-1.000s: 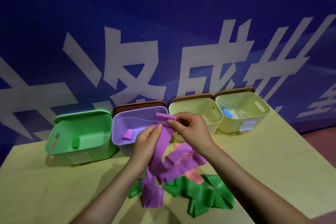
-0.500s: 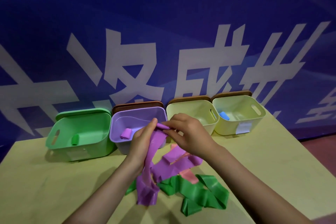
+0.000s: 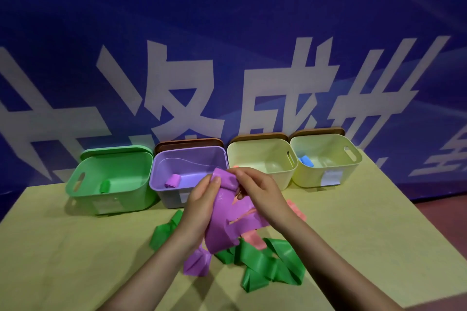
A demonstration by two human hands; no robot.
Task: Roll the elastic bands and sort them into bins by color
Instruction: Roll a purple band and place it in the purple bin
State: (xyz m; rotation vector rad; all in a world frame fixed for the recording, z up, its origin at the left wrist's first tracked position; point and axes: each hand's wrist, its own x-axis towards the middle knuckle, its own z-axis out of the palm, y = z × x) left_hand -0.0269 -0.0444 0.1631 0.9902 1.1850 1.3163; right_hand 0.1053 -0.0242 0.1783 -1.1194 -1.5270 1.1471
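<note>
On the desk (image 3: pixel 75 247), four bins stand at the far side; the purple bin (image 3: pixel 187 166) is second from left. Just near it, my left hand (image 3: pixel 202 199) and right hand (image 3: pixel 260 189) pinch the purple band (image 3: pixel 227 219), its top end rolled.

scene dim overall, colours saturated. light falls from above and front; table (image 3: pixel 75 247) evenly lit, no glare. soft shadows under forearms and behind green bin (image 3: pixel 111 179). banner (image 3: pixel 227 33) darker toward top corners. wide-angle bending evident at edges: table borders splay outward. focus soft throughout, slight blur on fingertips (image 3: pixel 214 180); bin labels unreadable.
</note>
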